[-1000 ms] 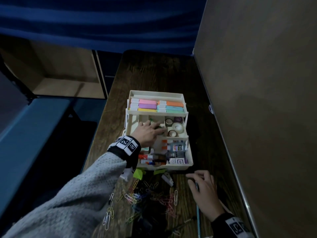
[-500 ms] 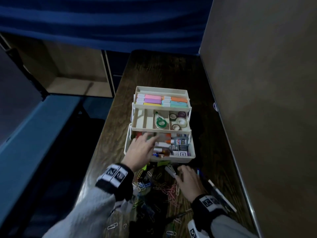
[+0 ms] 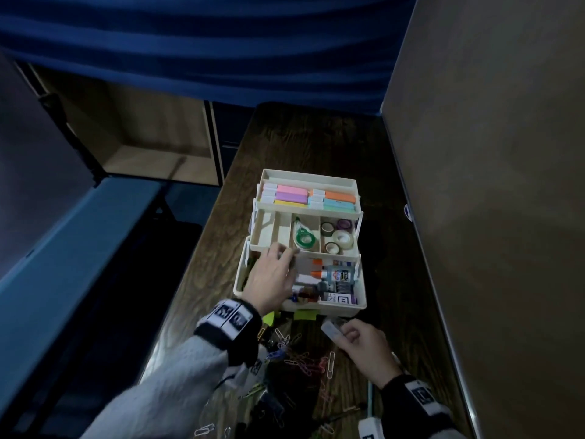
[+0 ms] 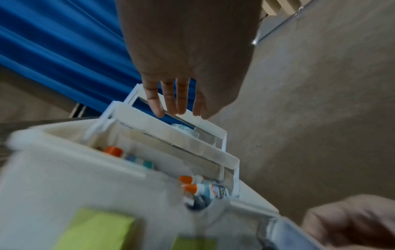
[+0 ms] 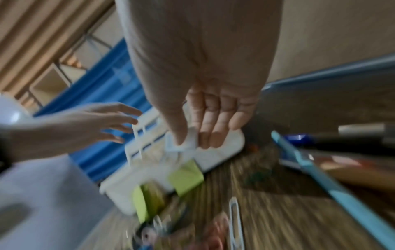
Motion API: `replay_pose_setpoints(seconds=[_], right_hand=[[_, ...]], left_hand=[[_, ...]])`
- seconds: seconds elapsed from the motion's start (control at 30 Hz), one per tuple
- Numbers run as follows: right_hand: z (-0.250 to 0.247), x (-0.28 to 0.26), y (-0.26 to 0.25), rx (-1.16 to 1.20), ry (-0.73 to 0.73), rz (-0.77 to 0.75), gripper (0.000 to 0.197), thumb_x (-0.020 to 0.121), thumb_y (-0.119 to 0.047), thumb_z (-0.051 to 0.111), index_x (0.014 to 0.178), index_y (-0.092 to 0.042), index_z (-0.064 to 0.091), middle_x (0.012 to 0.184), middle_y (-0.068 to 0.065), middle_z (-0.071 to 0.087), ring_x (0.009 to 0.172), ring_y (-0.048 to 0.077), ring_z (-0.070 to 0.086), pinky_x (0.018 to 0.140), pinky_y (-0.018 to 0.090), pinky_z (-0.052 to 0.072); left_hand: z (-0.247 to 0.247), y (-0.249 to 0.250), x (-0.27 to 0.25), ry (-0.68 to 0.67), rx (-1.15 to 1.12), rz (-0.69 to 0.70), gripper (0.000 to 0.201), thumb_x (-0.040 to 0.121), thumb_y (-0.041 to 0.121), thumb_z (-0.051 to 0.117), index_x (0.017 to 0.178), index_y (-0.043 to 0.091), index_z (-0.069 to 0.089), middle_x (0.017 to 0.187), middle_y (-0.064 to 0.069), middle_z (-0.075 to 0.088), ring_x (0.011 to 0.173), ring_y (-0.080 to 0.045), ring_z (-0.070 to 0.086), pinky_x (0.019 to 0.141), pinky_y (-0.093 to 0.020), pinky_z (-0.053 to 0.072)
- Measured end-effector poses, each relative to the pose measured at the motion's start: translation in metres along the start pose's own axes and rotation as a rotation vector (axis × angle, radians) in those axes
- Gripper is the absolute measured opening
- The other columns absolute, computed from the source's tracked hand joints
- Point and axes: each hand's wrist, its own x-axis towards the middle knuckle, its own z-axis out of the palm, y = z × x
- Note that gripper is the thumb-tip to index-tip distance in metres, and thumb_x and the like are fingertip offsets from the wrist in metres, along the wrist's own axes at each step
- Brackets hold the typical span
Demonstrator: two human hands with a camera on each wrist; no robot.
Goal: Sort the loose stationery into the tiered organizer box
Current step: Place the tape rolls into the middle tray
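Over the organizer box (image 3: 345,307), front tier: left hand (image 3: 272,278) spread flat, holding nothing.
Right hand (image 3: 364,342) pinches a small white item (image 3: 330,328) between thumb and fingers, near side of the box front wall; item type unclear. Paper clips (image 3: 304,364) lie loose on the table (image 3: 316,137), left of that grip. Glue bottle (image 3: 335,275) lies in the front tier, right of the spread fingers.

No legible text or labels anywhere.
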Motion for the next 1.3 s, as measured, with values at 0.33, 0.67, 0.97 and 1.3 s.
replay_pose_setpoints(seconds=[0.33,0.67,0.97,1.3], right_hand=[[-0.057,0.009,-0.039,0.341,0.146,-0.094,0.002,0.086,-0.016,0.069,0.087,-0.016,0.068,0.083,0.005,0.066,0.080,0.016,0.060,0.071,0.024,0.047],[-0.067,0.056,-0.055,0.395,0.220,-0.115,0.007,0.090,-0.016,0.063,0.097,-0.017,0.064,0.091,0.007,0.066,0.090,0.023,0.063,0.076,0.027,0.050],[-0.065,0.072,-0.063,0.373,0.267,-0.122,0.004,0.089,-0.018,0.065,0.092,-0.016,0.065,0.086,0.010,0.067,0.084,0.025,0.064,0.075,0.035,0.051],[-0.045,0.134,-0.099,0.345,0.273,0.025,0.006,0.087,-0.014,0.066,0.087,-0.008,0.068,0.087,0.014,0.071,0.089,0.033,0.068,0.085,0.048,0.055]], left_hand=[[0.017,0.038,0.091,-0.180,0.350,-0.142,0.035,0.095,0.036,0.041,0.123,0.018,0.049,0.124,-0.015,0.039,0.101,-0.034,0.052,0.083,-0.042,0.040],[0.019,0.054,0.111,-0.359,0.468,-0.196,0.040,0.099,0.023,0.037,0.136,0.010,0.044,0.146,-0.021,0.028,0.106,-0.029,0.059,0.082,-0.039,0.054],[0.016,0.032,0.109,-0.255,0.163,-0.178,0.033,0.092,0.029,0.050,0.123,0.017,0.052,0.128,-0.011,0.042,0.101,-0.034,0.060,0.084,-0.047,0.048],[-0.001,-0.003,0.091,-0.106,-0.326,-0.049,0.030,0.083,0.028,0.065,0.113,0.024,0.059,0.129,0.000,0.047,0.113,-0.016,0.053,0.092,-0.026,0.044]])
